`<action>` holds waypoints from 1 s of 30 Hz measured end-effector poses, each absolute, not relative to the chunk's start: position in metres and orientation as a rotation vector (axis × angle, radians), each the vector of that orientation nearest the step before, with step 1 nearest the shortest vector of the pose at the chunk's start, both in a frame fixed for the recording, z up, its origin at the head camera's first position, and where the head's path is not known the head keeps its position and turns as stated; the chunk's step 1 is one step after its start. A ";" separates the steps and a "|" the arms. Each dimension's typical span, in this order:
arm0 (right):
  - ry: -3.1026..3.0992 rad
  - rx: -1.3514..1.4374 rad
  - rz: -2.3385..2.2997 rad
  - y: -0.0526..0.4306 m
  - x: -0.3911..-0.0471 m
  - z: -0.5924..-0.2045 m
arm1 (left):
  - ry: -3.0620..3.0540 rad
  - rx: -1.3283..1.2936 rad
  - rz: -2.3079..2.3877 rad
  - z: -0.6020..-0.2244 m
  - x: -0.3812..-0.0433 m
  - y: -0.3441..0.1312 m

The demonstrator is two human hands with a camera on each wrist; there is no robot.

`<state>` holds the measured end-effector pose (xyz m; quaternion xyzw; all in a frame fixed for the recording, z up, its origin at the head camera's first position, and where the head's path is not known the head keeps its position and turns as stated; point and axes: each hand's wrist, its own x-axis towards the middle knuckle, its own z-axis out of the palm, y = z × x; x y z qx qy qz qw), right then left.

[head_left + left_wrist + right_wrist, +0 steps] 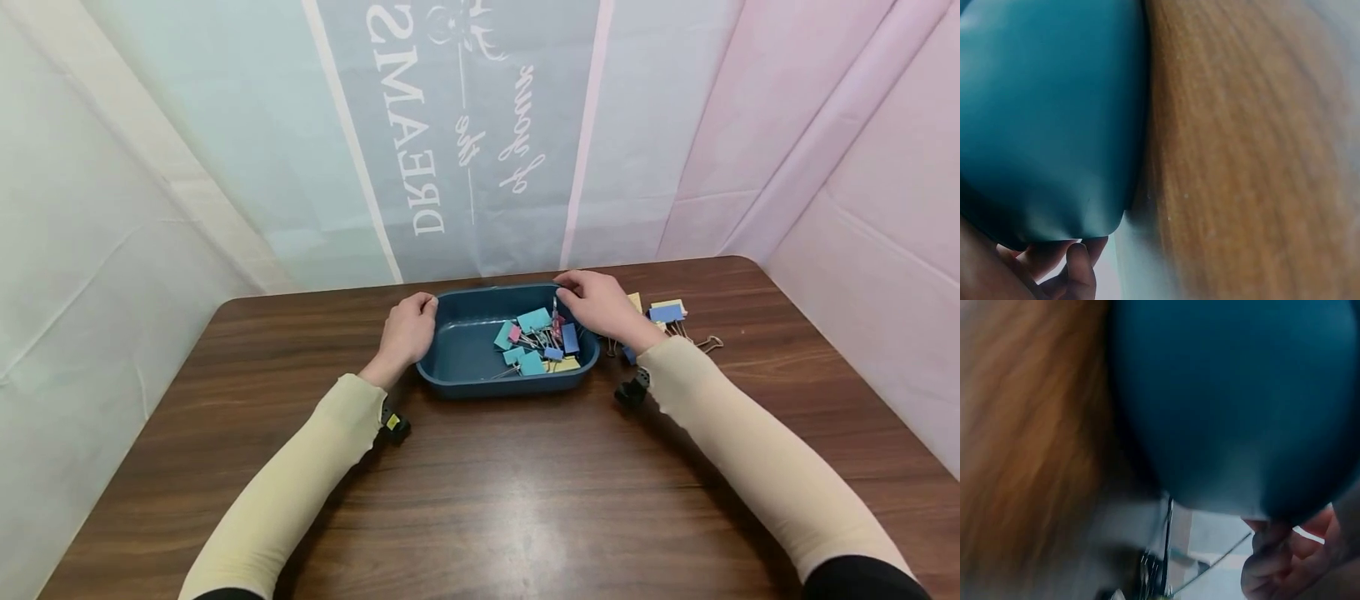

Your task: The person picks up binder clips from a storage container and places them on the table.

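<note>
A dark teal plastic tray (467, 351) with rounded ends stands on the wooden table near its back edge. Inside, bunched toward the right half, lie several binder clips (532, 364) in turquoise, blue, pink and yellow. My left hand (408, 327) grips the rim at the tray's left end; its curled fingers (1081, 265) show at the tray's side in the left wrist view. At the far right corner my right hand (600, 304) holds the rim, fingers (1269, 559) bent against the outer wall in the right wrist view.
More binder clips (666, 313), blue and yellow, lie in a loose pile right of the tray, partly hidden behind the right hand and wrist. The brown wooden table (510, 492) runs back to a printed cloth (480, 208); white cloth hangs at both sides.
</note>
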<state>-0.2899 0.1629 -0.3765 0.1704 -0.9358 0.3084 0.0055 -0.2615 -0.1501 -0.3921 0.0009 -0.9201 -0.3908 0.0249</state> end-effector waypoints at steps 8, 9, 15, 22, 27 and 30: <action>-2.914 0.501 0.959 0.144 -0.299 -0.386 | -2.890 -0.003 -1.181 -0.393 -0.261 -0.153; -2.911 0.506 0.958 0.143 -0.299 -0.387 | -2.895 -0.006 -1.171 -0.392 -0.261 -0.154; -2.913 0.480 0.940 0.145 -0.296 -0.388 | -2.835 -0.164 -0.953 -0.393 -0.262 -0.147; -2.923 0.459 0.896 0.151 -0.294 -0.385 | -2.595 -0.576 -0.598 -0.385 -0.260 -0.137; -2.944 0.508 0.793 0.146 -0.294 -0.384 | -2.695 -0.958 -0.467 -0.378 -0.251 -0.136; -2.935 0.537 0.744 0.143 -0.293 -0.383 | -2.890 -1.146 -0.452 -0.373 -0.243 -0.133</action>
